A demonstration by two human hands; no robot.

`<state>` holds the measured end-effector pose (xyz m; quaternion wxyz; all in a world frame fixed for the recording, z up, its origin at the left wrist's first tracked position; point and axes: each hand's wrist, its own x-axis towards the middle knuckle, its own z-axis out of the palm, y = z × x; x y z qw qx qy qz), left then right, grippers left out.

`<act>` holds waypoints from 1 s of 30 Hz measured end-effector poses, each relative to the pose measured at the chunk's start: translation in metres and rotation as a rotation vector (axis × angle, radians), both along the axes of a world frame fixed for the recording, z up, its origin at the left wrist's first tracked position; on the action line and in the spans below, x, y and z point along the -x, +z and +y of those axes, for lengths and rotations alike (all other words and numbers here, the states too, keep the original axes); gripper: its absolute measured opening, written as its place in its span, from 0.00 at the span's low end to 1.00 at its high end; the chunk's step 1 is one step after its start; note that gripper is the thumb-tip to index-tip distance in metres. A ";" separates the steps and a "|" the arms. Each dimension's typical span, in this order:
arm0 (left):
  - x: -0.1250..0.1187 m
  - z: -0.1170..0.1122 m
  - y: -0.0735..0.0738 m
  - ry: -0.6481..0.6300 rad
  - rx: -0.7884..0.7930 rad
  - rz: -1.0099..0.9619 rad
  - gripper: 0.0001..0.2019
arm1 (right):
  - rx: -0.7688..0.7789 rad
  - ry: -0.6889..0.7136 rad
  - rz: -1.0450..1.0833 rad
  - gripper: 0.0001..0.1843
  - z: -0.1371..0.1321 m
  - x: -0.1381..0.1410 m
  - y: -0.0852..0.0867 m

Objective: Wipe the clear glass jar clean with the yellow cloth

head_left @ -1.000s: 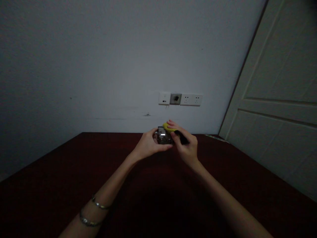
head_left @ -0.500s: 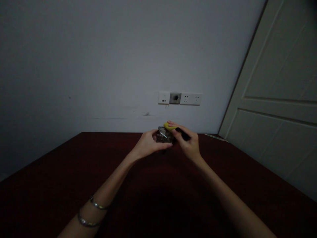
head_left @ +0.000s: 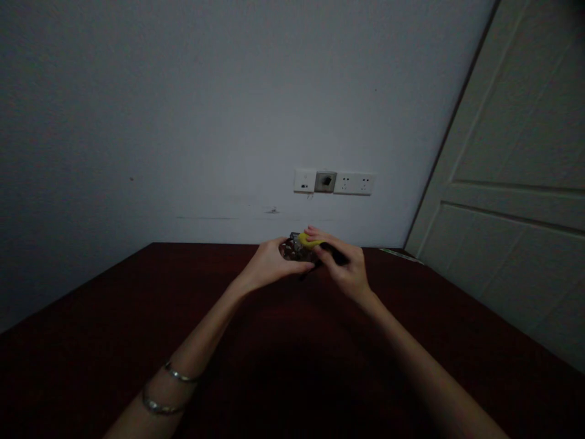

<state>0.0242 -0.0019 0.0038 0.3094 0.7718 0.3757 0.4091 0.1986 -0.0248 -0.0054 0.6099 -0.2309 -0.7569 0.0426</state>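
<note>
Glassy object (head_left: 294,250) held over worktop (head_left: 183,280), between the hands; long axis unclear. Left hand (head_left: 270,263), nearer, grips it from the left; right hand (head_left: 345,263) pinches yellow pad (head_left: 307,240), apparently touching its upper right.

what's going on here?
A person's left grip holds a small glossy object, too dark to identify. The right grip holds a yellow pad up at it, with a dark piece under the fingers; actual contact is unclear. A dark red table spreads below.
</note>
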 end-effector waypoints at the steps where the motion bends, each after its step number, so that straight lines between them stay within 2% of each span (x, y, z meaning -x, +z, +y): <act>1: -0.001 -0.002 0.000 -0.001 0.014 0.008 0.25 | 0.056 -0.005 0.060 0.10 0.002 -0.002 0.000; 4: -0.003 -0.004 0.001 0.004 0.035 -0.002 0.26 | 0.090 -0.005 0.097 0.10 0.003 -0.003 0.001; 9: 0.000 0.002 0.003 0.067 -0.031 -0.048 0.18 | -0.149 0.056 -0.165 0.17 -0.010 0.006 0.003; 13: 0.003 0.005 0.003 0.046 -0.015 -0.082 0.20 | -0.186 0.062 -0.225 0.17 -0.011 0.010 0.002; 16: 0.001 0.003 0.001 0.014 0.007 -0.077 0.23 | -0.107 0.053 -0.130 0.13 -0.006 0.006 0.002; 20: -0.004 -0.002 -0.004 -0.064 0.021 -0.053 0.29 | 0.110 0.041 0.007 0.10 -0.001 -0.002 0.006; 25: -0.010 -0.007 -0.005 -0.139 0.041 -0.030 0.29 | 0.316 0.074 0.162 0.15 0.005 -0.006 0.010; 30: -0.012 -0.009 0.002 -0.300 0.187 -0.187 0.28 | 0.358 0.002 0.391 0.21 0.016 -0.005 0.006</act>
